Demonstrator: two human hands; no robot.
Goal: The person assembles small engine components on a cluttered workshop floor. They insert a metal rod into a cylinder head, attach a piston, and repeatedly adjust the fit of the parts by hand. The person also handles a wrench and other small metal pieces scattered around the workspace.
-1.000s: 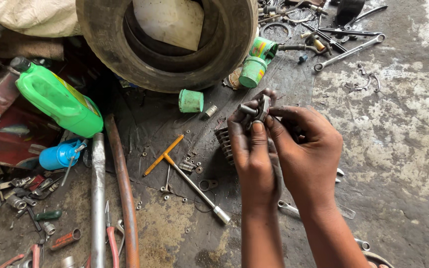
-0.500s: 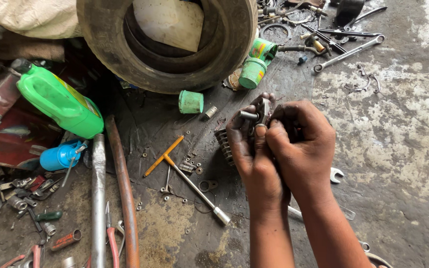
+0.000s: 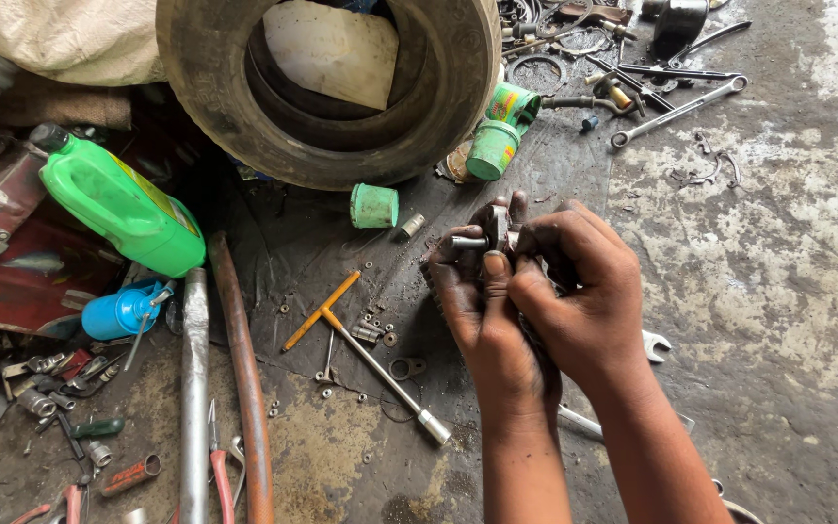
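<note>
Two hands meet over the oily floor [image 3: 788, 291], and between them you hold a small metal part [image 3: 493, 231] with a bolt-like stub poking out to the left. Your left hand [image 3: 477, 311] cups it from below, fingers curled up around it and thumb lying along its near side. Your right hand [image 3: 574, 291] closes over it from the right, fingers folded down and pressed onto the part, so both sets of fingers are clamped on the same piece. How the part is shaped underneath you cannot tell, since your fingers cover most of it.

The part sits up off the floor, just in front of the worn tyre [image 3: 341, 107] that lies at the top of the view. A green cap [image 3: 373, 206] rests on the floor near your left hand, and a green can [image 3: 493, 147] lies on its side against the tyre. To your left a T-handled socket wrench [image 3: 380, 374] lies among scattered nuts and washers, with a green plastic jug [image 3: 118, 204] and a blue squeeze bottle [image 3: 123, 311] further left. A long spanner [image 3: 676, 114] lies well apart at the upper right.
</note>
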